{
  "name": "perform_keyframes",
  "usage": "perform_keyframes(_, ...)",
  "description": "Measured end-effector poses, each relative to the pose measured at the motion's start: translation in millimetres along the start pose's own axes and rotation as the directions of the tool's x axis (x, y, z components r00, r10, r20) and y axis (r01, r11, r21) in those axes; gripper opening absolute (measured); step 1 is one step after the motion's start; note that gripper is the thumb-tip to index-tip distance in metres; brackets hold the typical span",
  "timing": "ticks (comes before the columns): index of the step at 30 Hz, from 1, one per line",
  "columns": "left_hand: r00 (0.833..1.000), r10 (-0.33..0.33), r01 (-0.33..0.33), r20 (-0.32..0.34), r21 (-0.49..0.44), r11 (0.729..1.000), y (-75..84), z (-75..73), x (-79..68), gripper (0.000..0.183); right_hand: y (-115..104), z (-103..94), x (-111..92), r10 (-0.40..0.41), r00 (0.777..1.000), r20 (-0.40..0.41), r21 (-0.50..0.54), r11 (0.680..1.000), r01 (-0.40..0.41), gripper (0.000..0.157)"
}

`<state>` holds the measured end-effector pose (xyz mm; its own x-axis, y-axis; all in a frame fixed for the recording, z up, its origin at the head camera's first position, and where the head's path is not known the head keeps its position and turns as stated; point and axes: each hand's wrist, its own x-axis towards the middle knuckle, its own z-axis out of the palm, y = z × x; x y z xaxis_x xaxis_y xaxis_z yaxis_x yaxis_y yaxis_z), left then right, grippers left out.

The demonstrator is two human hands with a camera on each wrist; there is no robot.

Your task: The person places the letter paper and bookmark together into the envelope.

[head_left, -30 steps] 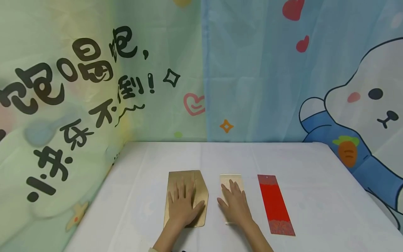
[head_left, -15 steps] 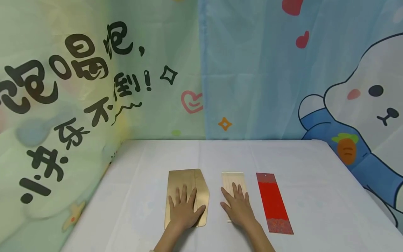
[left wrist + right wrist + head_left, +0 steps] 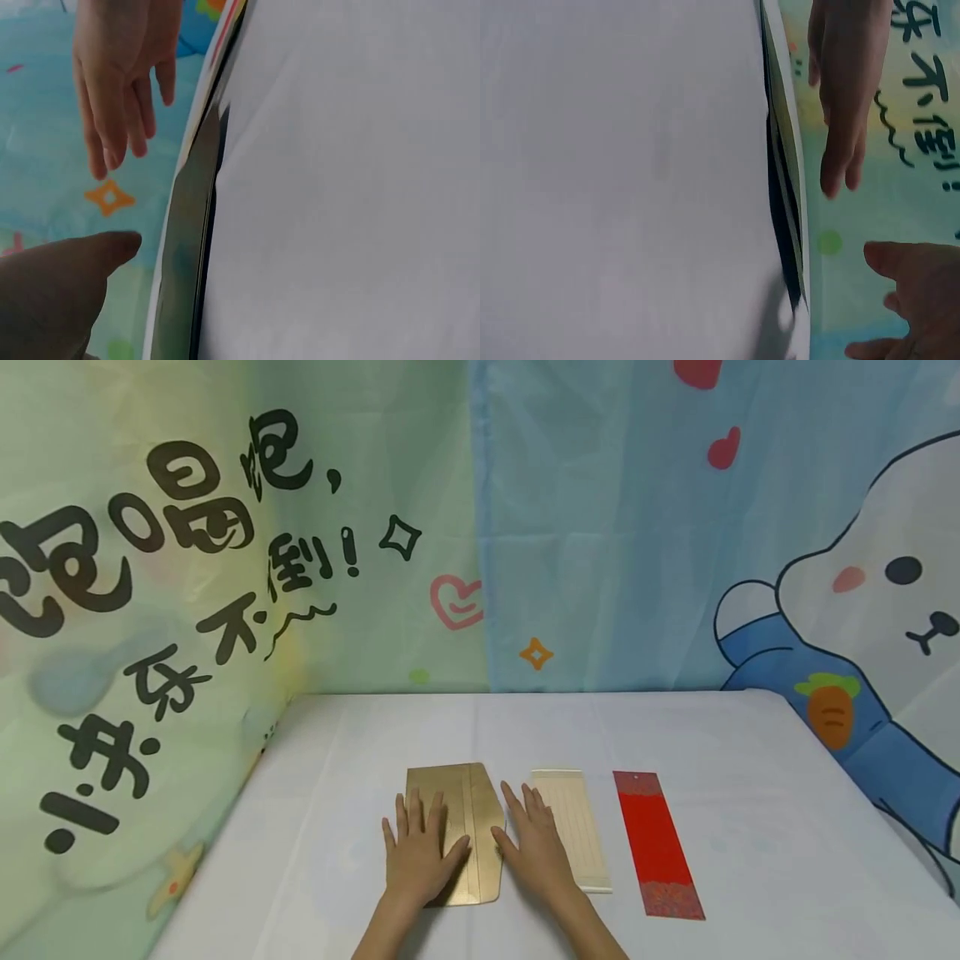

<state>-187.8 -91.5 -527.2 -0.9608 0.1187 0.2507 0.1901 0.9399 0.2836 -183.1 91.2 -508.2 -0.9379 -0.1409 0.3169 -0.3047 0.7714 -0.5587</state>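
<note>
One printed backdrop (image 3: 585, 543), green to the left and blue to the right; some black lettering and a white cartoon animal (image 3: 862, 602) run out of frame. One table (image 3: 300, 877) under a white cover, its near edge cut off. Three flat pieces on it, side by side. Widest: one gold piece (image 3: 486, 856), set left of the table's middle; left edge and near left corner hidden under a hand. Its long axis runs away from the person; the far right corner is cut on a slant, a lengthwise line parallel to it. Next, one red strip (image 3: 658, 843), furthest right, fully visible, two darker patterned ends, far end leaning left. Then one beige piece (image 3: 576, 831) between them, finely striped lengthwise, left side partly covered, same lean. Two hands, both open, fingers extended. Left hand (image 3: 417, 862) over the gold piece's left part, thumb pointing inward. Right hand (image 3: 537, 856) between gold and beige, overlapping the edges of both. Contact cannot be told. Wrist views dim; one thin edge-on sheet in each, hard to identify.
</note>
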Motion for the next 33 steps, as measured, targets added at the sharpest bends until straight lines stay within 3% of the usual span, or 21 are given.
perform_keyframes(5,1.0,0.002,-0.002,0.008,-0.008,1.0,-16.4,-1.6,0.1,0.083,-14.9,20.4,1.2,0.034,0.999,0.014,0.104,0.994,-0.035,0.069)
perform_keyframes(10,0.998,0.004,-0.003,0.067,-0.015,1.0,-20.5,1.6,-1.2,0.085,-13.7,30.9,-0.8,0.061,0.998,0.018,0.039,0.997,-0.062,0.069)
perform_keyframes(14,0.994,0.007,-0.008,0.105,0.009,1.0,-22.7,5.9,-3.6,0.085,-10.6,34.1,-2.8,0.064,0.997,0.035,-0.01,0.998,-0.064,0.065)
perform_keyframes(21,0.994,0.022,-0.028,0.108,0.055,0.998,-25.1,11.2,-5.6,0.079,-8.0,36.1,-2.7,0.029,0.999,0.046,-0.041,0.999,-0.027,0.059)
perform_keyframes(33,0.991,0.013,-0.021,0.132,0.057,0.998,-25.2,9.8,-7.2,0.079,-4.8,37.8,-1.9,0.029,0.999,0.025,0.054,0.998,-0.03,0.046)
